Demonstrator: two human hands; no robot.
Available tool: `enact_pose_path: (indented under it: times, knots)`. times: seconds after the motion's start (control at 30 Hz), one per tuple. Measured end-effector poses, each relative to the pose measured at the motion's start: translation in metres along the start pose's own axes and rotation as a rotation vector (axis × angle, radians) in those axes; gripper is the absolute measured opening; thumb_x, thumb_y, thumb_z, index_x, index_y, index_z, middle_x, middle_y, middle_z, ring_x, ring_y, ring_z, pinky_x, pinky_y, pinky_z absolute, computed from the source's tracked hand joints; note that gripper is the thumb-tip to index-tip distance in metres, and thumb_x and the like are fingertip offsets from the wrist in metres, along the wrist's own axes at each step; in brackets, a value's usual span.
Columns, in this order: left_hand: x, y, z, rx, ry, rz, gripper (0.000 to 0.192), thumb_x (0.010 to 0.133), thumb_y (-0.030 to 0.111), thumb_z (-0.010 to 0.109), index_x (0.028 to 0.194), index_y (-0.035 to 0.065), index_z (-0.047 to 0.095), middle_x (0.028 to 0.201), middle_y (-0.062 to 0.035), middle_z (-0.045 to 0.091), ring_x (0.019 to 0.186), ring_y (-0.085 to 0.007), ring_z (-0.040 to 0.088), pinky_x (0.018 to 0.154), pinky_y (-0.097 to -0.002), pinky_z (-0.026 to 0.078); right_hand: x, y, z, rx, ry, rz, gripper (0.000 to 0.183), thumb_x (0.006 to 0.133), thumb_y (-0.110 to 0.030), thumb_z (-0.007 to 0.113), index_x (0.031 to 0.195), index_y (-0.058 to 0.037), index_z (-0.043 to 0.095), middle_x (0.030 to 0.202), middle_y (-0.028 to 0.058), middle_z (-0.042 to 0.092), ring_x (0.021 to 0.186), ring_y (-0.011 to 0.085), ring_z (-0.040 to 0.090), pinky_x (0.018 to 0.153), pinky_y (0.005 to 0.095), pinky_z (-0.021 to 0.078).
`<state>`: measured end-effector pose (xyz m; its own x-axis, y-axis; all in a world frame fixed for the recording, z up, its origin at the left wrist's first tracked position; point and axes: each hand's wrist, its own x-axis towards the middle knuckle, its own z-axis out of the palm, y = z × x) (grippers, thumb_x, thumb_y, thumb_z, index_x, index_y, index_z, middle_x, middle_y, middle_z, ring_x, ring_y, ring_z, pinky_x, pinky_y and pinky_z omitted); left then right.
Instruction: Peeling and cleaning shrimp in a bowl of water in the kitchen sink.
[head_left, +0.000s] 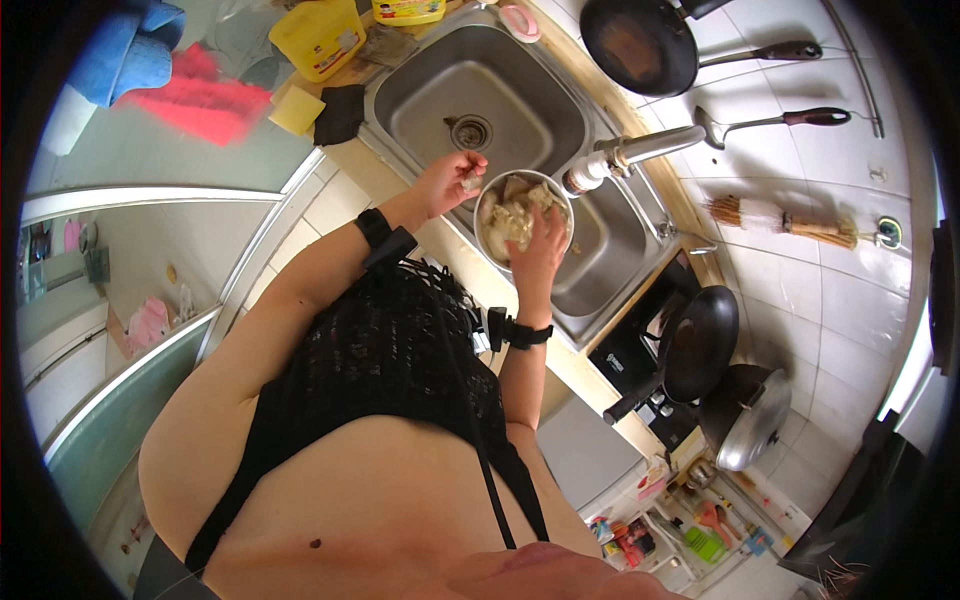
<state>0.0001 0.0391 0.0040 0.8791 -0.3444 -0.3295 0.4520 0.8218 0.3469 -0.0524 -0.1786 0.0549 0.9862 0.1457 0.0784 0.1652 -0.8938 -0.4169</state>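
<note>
A round white-rimmed bowl (481, 234) of pale, wet food pieces (508, 217), perhaps meat, is over the divider of a double steel sink. My right hand (541, 244) reaches over its near right rim, fingers in the food; whether they grip a piece cannot be told. Just left of the bowl, my left hand (450, 182) pinches a small pale piece (471, 182) between its fingertips. The faucet (626, 154) stands beyond the bowl's right side. Both wrists wear black bands.
The left basin (480, 82) has a drain strainer (471, 133); the right basin (607, 255) is partly hidden by the bowl. A yellow sponge (297, 111), dark cloth (340, 115) and yellow container (319, 37) lie left. Pans, including one on the stove (701, 345), are at right.
</note>
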Motion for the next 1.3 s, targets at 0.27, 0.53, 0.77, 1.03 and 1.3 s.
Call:
enact_pose_path:
  times: [0.27,0.53,0.77,1.03,1.3]
  knots:
    - [-0.002,0.000,0.007,-0.003,0.109,-0.012,0.012,0.087,0.007,0.046,0.085,0.0040,0.057,0.078,-0.0032,0.054,0.065,-0.0105,0.047,0.056,-0.0274,0.038,0.015,0.018,0.044,-0.276,-0.049,-0.089,0.047,0.070,-0.009,0.068,0.115,-0.0148,0.059,0.133,0.0135,0.044,0.119,0.0378,0.043,0.095,0.0478,0.0416]
    - [-0.009,0.002,0.005,0.030,0.091,-0.007,0.014,0.088,0.006,0.044,0.085,0.0039,0.058,0.076,-0.0017,0.054,0.063,-0.0094,0.046,0.055,-0.0253,0.038,0.030,0.019,0.047,-0.387,-0.223,-0.077,0.027,0.075,-0.007,0.064,0.101,-0.0141,0.062,0.119,0.0098,0.051,0.112,0.0354,0.049,0.083,0.0474,0.0496]
    - [-0.012,0.002,0.002,0.039,0.143,-0.003,0.014,0.089,0.008,0.046,0.088,0.0038,0.059,0.075,-0.0005,0.054,0.060,-0.0080,0.043,0.056,-0.0249,0.037,0.039,0.041,0.039,-0.074,-0.194,-0.142,0.029,0.076,0.000,0.061,0.105,-0.0048,0.061,0.115,0.0149,0.053,0.111,0.0383,0.049,0.091,0.0456,0.0470]
    - [-0.010,0.003,0.010,-0.264,0.143,-0.113,0.009,0.093,0.010,0.059,0.097,0.0018,0.057,0.068,0.0030,0.043,0.049,-0.0051,0.032,0.045,-0.0207,0.028,0.026,0.070,0.042,0.139,-0.012,-0.066,0.035,0.075,0.004,0.057,0.110,0.0037,0.057,0.113,0.0217,0.058,0.108,0.0416,0.054,0.094,0.0472,0.0426]
    - [-0.007,0.005,0.010,-0.627,-0.094,-0.253,0.018,0.099,0.014,0.051,0.104,-0.0030,0.055,0.084,-0.0018,0.044,0.062,-0.0038,0.035,0.036,-0.0118,0.031,0.025,0.023,-0.021,0.401,-0.182,0.105,0.034,0.077,0.003,0.058,0.111,-0.0011,0.059,0.117,0.0182,0.057,0.111,0.0363,0.052,0.092,0.0443,0.0432]
